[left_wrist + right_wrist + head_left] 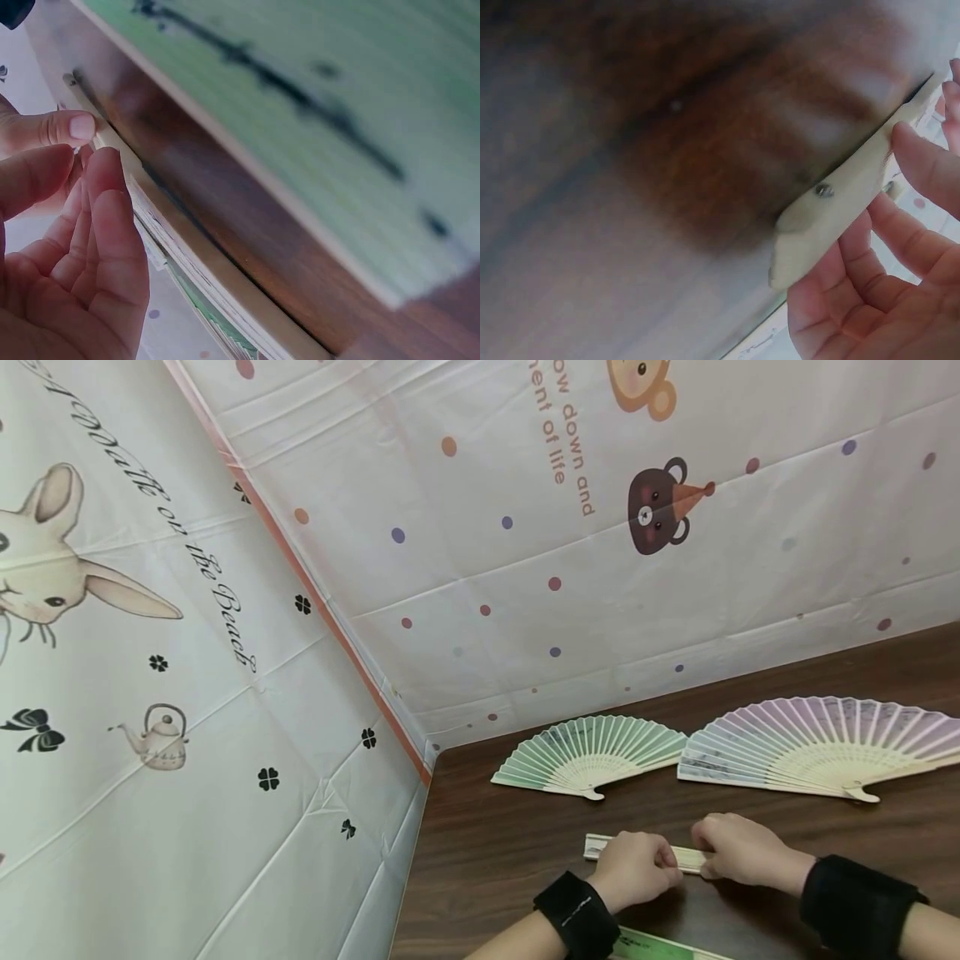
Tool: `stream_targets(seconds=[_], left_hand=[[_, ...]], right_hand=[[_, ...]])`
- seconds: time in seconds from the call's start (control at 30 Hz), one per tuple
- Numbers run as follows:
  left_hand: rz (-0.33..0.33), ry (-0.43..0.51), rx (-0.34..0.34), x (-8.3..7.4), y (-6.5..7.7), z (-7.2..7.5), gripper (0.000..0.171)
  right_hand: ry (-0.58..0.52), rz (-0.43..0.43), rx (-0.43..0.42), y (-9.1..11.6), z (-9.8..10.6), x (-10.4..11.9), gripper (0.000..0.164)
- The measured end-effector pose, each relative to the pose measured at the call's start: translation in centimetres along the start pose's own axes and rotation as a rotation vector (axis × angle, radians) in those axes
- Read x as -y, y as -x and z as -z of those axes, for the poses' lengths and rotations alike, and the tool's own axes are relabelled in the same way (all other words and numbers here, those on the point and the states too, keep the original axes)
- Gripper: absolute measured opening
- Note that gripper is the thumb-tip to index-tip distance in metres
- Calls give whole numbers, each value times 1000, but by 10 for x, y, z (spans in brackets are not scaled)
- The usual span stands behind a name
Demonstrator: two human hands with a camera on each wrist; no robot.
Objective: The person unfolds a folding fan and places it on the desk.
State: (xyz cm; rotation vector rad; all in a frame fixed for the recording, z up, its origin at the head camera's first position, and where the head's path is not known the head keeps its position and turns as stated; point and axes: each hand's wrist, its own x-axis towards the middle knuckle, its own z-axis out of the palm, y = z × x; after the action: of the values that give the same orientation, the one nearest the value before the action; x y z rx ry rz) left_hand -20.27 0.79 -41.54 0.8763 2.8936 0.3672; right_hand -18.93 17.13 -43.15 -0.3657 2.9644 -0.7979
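A pale folding fan (688, 860), closed into a narrow bar, lies on the dark wooden table between the two hands. My right hand (738, 850) pinches its pivot end, with the thumb on one side and fingers on the other; the metal rivet (824, 190) shows in the right wrist view. My left hand (636, 868) is bent over the fan's middle. In the left wrist view its thumb and fingertips come close together beside the fan's outer stick (225, 277); whether they grip it is hidden. A green closed fan (652, 946) lies nearer, partly behind the left wristband.
An open green fan (592, 756) and an open purple-blue fan (810, 747) stand side by side at the table's back. Printed cloth (465, 552) hangs behind, and another cloth (247, 793) runs along the left edge. Both wrists wear black bands (855, 902).
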Motion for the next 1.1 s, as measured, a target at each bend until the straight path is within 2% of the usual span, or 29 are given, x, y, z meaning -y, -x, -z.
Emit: stream_targets(seconds=[0.17,0.4,0.6,0.7,0.8,0.9,1.1], left_hand=[[-24,-27,16,3,4,0,13],[-50,30,65,12,9,0,11],[4,186,78,22,13,1,13],[71,297,90,26,13,0,11],[116,399,72,29,12,-2,7],[124,490,27,31,11,-3,5],[144,695,-59,33,5,-1,6]], right_hand=[[-46,-64,26,4,1,-1,31],[-15,-67,-59,10,0,0,26],[-35,-14,-88,14,3,-5,22],[-61,14,-97,15,6,-7,22],[-115,49,-102,15,11,-9,18],[-207,90,-109,16,15,-8,14],[-450,105,-95,16,19,-4,12]])
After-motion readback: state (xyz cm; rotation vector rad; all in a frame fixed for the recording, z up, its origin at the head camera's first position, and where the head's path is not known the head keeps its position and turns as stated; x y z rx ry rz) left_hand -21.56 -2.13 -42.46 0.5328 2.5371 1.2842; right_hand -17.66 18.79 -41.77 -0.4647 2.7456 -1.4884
